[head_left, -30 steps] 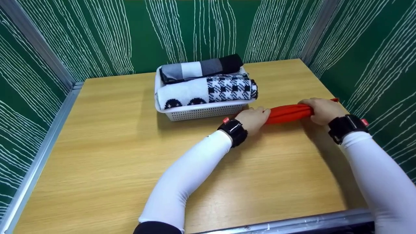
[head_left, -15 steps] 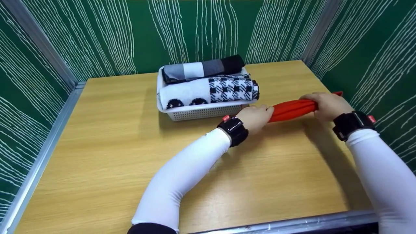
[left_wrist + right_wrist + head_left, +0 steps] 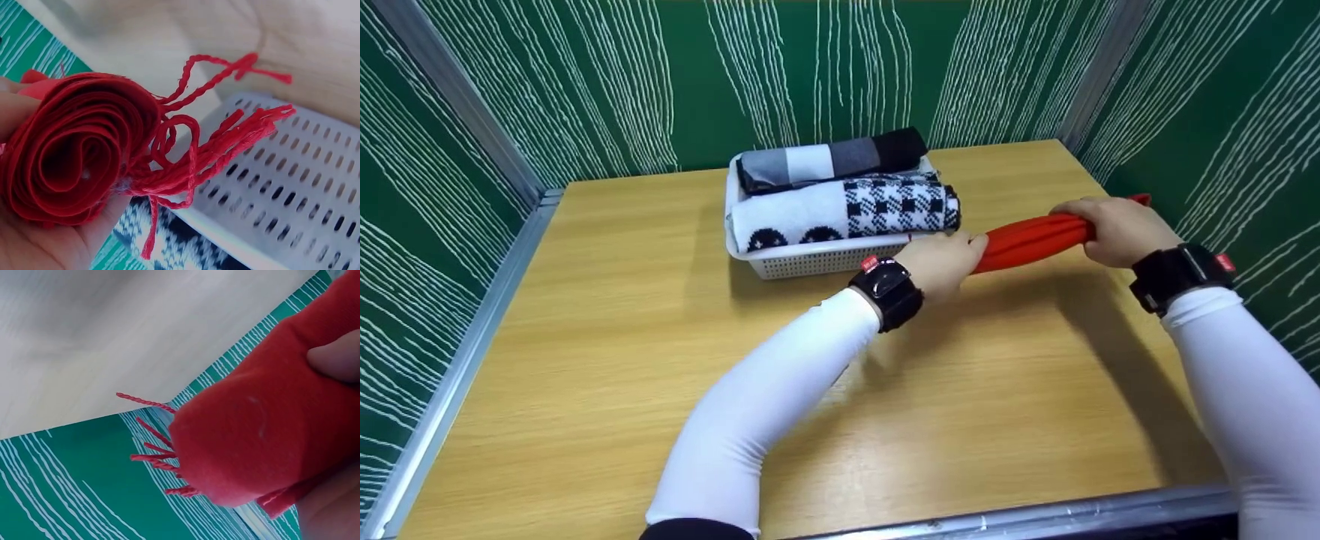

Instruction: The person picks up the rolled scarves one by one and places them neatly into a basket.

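A rolled red scarf (image 3: 1031,241) with twisted fringe stretches between my two hands, lifted off the table. My left hand (image 3: 941,262) grips its left end, close to the front right corner of the white basket (image 3: 832,259). The left wrist view shows the coiled end of the scarf (image 3: 84,157) against the palm, its fringe hanging out toward the basket's perforated wall (image 3: 292,180). My right hand (image 3: 1129,231) grips the roll near its right end. In the right wrist view, that end (image 3: 242,439) and its short fringe stick out past the thumb.
Inside the basket lie two rolled knits: a grey, white and black one (image 3: 832,159) behind, and a black-and-white patterned one (image 3: 847,210) in front. Green walls with white streaks (image 3: 855,67) enclose the wooden table (image 3: 622,315). A metal rail (image 3: 1020,517) runs along the front edge.
Both hands have raised the rolled red scarf off the table, the right end higher than the left. The left hand has shifted slightly up beside the basket. The basket's contents stay the same.
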Action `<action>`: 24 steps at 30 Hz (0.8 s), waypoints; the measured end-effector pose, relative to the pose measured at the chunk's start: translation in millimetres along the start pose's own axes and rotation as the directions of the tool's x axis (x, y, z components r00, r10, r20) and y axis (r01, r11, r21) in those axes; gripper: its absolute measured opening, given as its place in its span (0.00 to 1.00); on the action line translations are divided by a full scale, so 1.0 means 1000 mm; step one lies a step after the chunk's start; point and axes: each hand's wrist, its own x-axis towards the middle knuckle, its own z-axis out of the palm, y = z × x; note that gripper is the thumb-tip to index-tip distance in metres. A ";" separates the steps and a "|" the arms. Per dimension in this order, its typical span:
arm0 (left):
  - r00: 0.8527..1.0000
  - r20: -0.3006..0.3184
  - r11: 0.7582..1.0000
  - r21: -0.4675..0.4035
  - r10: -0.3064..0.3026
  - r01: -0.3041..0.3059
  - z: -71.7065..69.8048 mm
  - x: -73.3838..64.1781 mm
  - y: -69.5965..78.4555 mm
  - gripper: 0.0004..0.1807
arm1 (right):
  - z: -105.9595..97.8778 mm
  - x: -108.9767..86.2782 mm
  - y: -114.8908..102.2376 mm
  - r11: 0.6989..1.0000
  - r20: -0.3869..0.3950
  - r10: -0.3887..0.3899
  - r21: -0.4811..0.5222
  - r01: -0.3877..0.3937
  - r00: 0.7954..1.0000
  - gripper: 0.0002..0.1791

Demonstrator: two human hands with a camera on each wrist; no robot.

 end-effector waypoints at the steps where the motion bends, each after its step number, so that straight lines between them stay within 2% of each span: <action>1: 1.000 0.001 1.000 -0.001 0.003 -0.003 -0.002 -0.002 -0.001 0.32 | -0.002 0.001 -0.002 1.000 -0.007 -0.007 -0.004 0.007 1.000 0.32; 5: 1.000 0.007 1.000 -0.019 0.008 -0.008 -0.009 -0.006 -0.006 0.35 | -0.007 0.002 -0.008 1.000 -0.019 -0.023 -0.017 0.023 1.000 0.31; 12: 0.999 0.040 0.999 -0.038 -0.017 0.018 -0.020 -0.009 -0.013 0.40 | -0.016 0.005 -0.016 0.998 -0.033 -0.051 -0.045 0.050 0.998 0.30; 18: 1.000 0.015 0.999 -0.038 -0.015 0.016 -0.027 -0.016 -0.020 0.41 | -0.021 0.009 -0.021 0.995 -0.045 -0.079 -0.063 0.076 0.996 0.30; 24: 1.000 -0.026 1.000 -0.029 0.000 -0.001 -0.036 -0.024 -0.027 0.33 | -0.028 0.013 -0.028 0.995 -0.048 -0.082 -0.061 0.079 0.995 0.31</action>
